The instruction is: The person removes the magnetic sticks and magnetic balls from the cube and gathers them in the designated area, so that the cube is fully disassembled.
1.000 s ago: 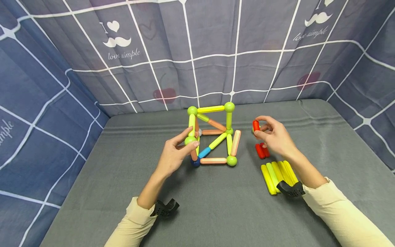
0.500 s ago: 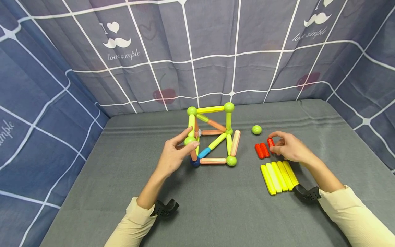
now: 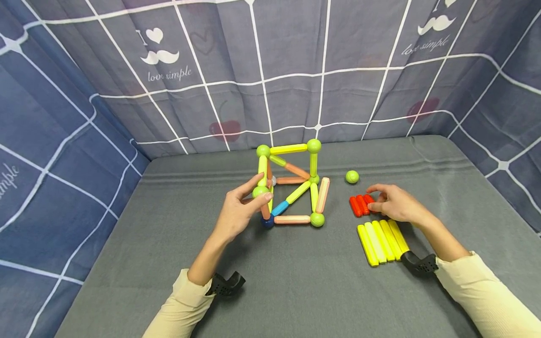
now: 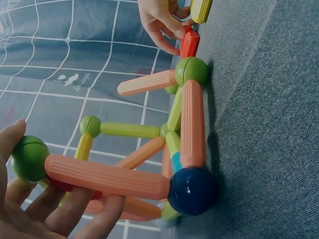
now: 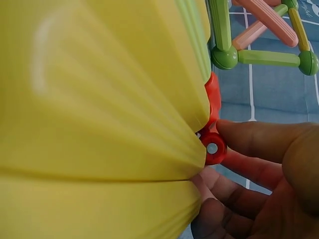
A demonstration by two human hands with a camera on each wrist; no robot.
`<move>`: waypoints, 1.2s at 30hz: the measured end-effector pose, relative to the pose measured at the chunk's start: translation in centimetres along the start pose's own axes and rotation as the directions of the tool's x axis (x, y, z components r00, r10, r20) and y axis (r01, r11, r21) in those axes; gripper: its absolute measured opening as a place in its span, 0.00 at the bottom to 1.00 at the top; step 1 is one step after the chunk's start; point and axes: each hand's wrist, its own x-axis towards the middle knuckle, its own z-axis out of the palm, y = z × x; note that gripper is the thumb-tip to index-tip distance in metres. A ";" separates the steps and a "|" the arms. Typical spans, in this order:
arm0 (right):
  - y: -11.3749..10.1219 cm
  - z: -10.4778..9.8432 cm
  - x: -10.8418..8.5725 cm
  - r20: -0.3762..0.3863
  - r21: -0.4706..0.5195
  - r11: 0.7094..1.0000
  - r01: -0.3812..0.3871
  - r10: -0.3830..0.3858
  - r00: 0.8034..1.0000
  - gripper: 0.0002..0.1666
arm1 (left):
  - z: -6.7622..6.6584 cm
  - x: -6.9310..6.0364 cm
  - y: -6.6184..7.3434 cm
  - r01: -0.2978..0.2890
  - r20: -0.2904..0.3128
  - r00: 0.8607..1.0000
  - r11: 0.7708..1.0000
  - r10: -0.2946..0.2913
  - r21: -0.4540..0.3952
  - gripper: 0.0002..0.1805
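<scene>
My left hand (image 3: 236, 211) holds the near upper-left corner of a frame of magnetic rods and balls, its thumb and fingers around a green ball (image 4: 30, 159). Below that ball, an upright salmon rod (image 4: 107, 178) meets a dark blue ball (image 4: 193, 191) on the cloth. A salmon rod (image 3: 323, 195) leans up from the near right ball (image 3: 317, 219), its upper end free. To the right, my right hand (image 3: 395, 203) pinches a short red rod (image 5: 215, 153) at the end of a row, beside two similar red rods (image 3: 358, 206). Its fingertips partly hide the pinched rod.
Several yellow rods (image 3: 382, 241) lie side by side just in front of the red ones, near my right wrist. A loose green ball (image 3: 352, 177) sits behind the red rods. Patterned curtain (image 3: 291, 70) bounds the grey cloth surface (image 3: 169, 225) at the back and sides.
My right hand has moved the red rod away from beside the loose green ball, rightward and toward me, then down next to the other two. My left hand stays in place.
</scene>
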 end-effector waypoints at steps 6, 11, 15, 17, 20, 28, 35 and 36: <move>-0.2 -0.1 0.0 -0.001 -0.017 1.000 -0.018 0.018 1.000 0.23 | -0.1 0.1 0.1 -0.002 0.001 1.000 1.000 0.002 -0.004 0.32; -0.1 -0.1 -0.1 -0.023 -0.046 0.999 -0.003 0.002 1.000 0.21 | 0.0 0.1 0.1 0.001 0.005 1.000 1.000 -0.001 -0.012 0.32; -0.4 -0.1 -0.2 -0.068 -0.065 0.998 0.016 -0.021 0.997 0.19 | 0.0 0.1 0.1 -0.002 0.005 1.000 1.000 0.002 -0.008 0.32; -0.7 -0.1 -0.3 -0.101 -0.042 0.999 0.019 -0.023 0.995 0.19 | 0.0 0.0 0.1 0.001 0.004 1.000 1.000 -0.001 -0.009 0.32; -1.5 0.0 -0.5 -0.137 0.067 0.998 0.022 -0.013 0.990 0.20 | 0.0 0.0 0.1 0.004 0.005 1.000 1.000 -0.004 -0.016 0.32; -5.7 1.6 0.0 -0.057 0.406 0.914 -0.014 0.041 0.998 0.30 | -0.1 0.0 0.2 -0.002 -0.001 1.000 1.000 0.002 -0.012 0.32; -8.2 4.7 1.6 -0.015 0.454 0.891 -0.017 0.027 1.000 0.32 | 0.0 0.0 0.2 -0.003 0.003 1.000 1.000 0.003 -0.011 0.32; -8.3 5.1 1.8 -0.023 0.452 0.892 -0.011 0.024 0.999 0.32 | 0.0 0.0 0.2 -0.002 0.003 1.000 1.000 0.002 -0.006 0.32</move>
